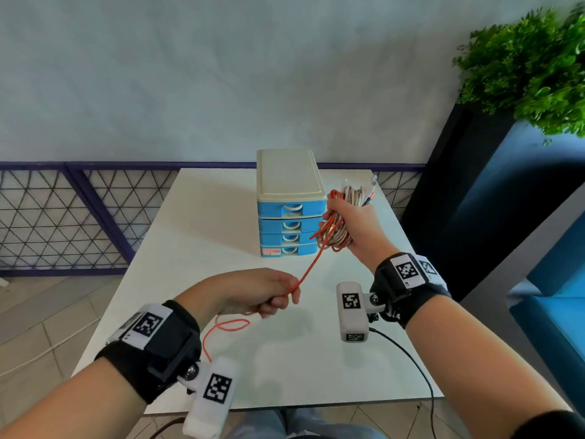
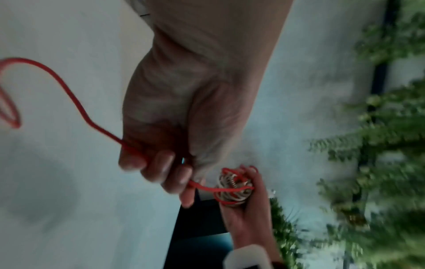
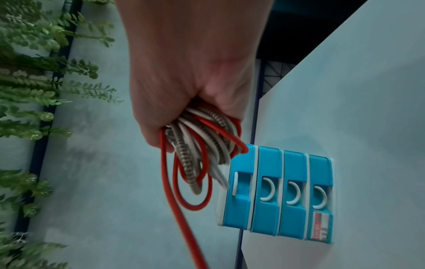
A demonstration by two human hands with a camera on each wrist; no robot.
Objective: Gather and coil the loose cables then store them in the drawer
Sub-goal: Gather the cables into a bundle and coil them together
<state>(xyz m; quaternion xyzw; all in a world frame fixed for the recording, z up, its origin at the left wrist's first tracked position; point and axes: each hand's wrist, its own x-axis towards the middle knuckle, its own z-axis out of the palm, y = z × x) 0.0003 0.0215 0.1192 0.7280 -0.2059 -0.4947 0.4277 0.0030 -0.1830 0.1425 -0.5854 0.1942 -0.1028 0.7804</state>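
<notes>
Above the table (image 1: 177,248), my right hand (image 1: 354,226) grips the coiled cables (image 1: 343,217) beside the drawer unit (image 1: 289,213); left hand (image 1: 256,291) pinches the red cable (image 1: 308,267). Mid-coiling, I'd say; next: wind the loose tail.

Head view: right hand (image 1: 351,226) covers the middle of the cable bundle (image 1: 340,217); count of cables inside the fist cannot be told. Connector tips at the bundle's top too small to identify.

Red cable (image 1: 305,270) passes into the left hand (image 1: 253,293) and is hidden within the curled fingers; its free end disappears behind the left wrist camera at lower left of frame.

Label on the bottom drawer (image 1: 286,250) unreadable.

Left wrist view: plant (image 2: 379,145) at right edge heavily blurred; red cable cut off by left edge.

Right wrist view: red cable runs out of the bottom edge.
</notes>
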